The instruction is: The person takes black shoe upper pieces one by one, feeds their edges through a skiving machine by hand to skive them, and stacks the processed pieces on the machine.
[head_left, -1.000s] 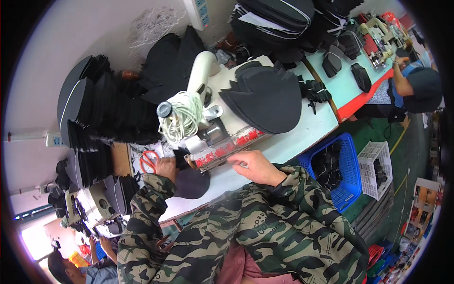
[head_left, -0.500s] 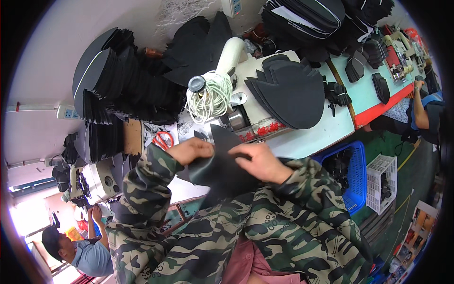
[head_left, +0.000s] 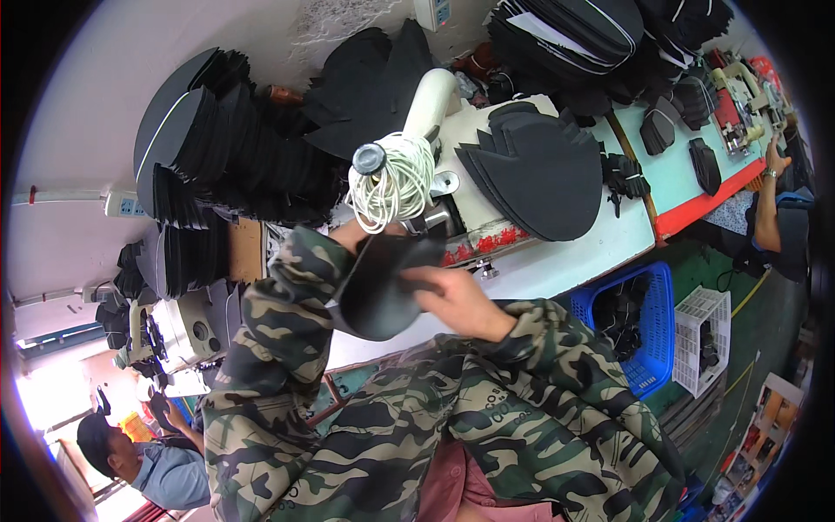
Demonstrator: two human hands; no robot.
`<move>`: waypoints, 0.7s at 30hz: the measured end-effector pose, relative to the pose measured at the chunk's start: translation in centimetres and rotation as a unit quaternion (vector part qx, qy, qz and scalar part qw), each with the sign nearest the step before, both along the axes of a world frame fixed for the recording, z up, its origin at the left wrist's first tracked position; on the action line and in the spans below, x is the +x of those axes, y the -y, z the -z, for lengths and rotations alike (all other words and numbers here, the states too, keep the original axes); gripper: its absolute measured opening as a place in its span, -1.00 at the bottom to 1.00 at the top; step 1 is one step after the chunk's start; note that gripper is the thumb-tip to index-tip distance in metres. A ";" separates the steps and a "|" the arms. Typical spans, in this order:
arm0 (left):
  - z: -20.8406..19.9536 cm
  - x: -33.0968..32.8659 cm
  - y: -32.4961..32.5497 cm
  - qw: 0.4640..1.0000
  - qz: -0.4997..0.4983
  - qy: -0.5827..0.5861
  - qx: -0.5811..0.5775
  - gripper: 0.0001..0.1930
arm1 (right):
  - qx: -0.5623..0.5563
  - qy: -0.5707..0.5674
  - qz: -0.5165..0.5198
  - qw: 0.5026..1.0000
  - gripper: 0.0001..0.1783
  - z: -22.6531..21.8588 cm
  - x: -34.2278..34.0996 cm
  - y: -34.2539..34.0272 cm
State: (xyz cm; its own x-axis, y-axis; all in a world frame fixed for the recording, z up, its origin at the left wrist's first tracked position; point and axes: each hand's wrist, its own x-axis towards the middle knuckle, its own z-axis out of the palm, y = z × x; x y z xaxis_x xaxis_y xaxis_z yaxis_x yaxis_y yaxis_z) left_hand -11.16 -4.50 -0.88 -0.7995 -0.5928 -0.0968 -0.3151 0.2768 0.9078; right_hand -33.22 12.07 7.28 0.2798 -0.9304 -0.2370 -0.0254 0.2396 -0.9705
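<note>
A curved black sheet piece (head_left: 380, 300), smooth and bent upward along its left side, is between my hands at the front of a white sewing machine (head_left: 474, 204). My right hand (head_left: 463, 300) is closed on the right edge of the piece, thumb and fingers pinching it. My left hand (head_left: 350, 235) is at the far left end of the piece, close under the machine's head. Its fingers are mostly hidden behind the piece. A coil of white cord (head_left: 393, 187) hangs on the machine just beyond my left hand.
Stacked black cut pieces (head_left: 539, 170) lie on the machine bed. More tied bundles (head_left: 200, 130) stand at the left and back. A blue basket (head_left: 665, 322) and a white crate (head_left: 700, 344) sit to the right. People work at far left and far right.
My left hand has moved away from me toward the machine head. The black piece has turned and bent, its rounded end now toward me. My right hand has shifted slightly nearer.
</note>
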 end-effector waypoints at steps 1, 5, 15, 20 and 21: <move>-4.0 -5.5 -1.1 0.950 -0.064 0.065 0.298 -0.73 | -0.014 0.005 0.021 1.000 -0.55 1.9 -2.5 -0.7; -9.2 -7.5 -6.1 0.981 0.087 0.168 0.052 -0.69 | -0.110 -0.134 0.022 0.985 -0.67 0.5 -6.4 -0.1; -9.9 -5.8 -6.7 0.897 -0.112 0.032 0.425 -0.56 | -0.221 -0.293 0.273 0.889 -0.76 -4.2 -10.3 -1.5; -10.4 -6.1 -6.1 0.963 -0.124 0.148 0.190 -0.73 | -0.251 -0.273 0.265 0.890 -0.71 -3.5 -7.3 -0.4; -10.4 -6.2 -6.0 0.963 -0.124 0.149 0.190 -0.73 | -0.259 -0.272 0.266 0.888 -0.71 -3.5 -6.8 0.0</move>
State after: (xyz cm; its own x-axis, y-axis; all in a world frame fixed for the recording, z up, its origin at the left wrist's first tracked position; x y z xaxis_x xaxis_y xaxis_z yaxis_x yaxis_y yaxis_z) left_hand -17.32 1.46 9.55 -0.5417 -0.6384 -0.5468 -0.5908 -0.1736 0.7879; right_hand -40.07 12.11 10.76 -0.2575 -0.9199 0.2957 -0.5403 -0.1166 -0.8334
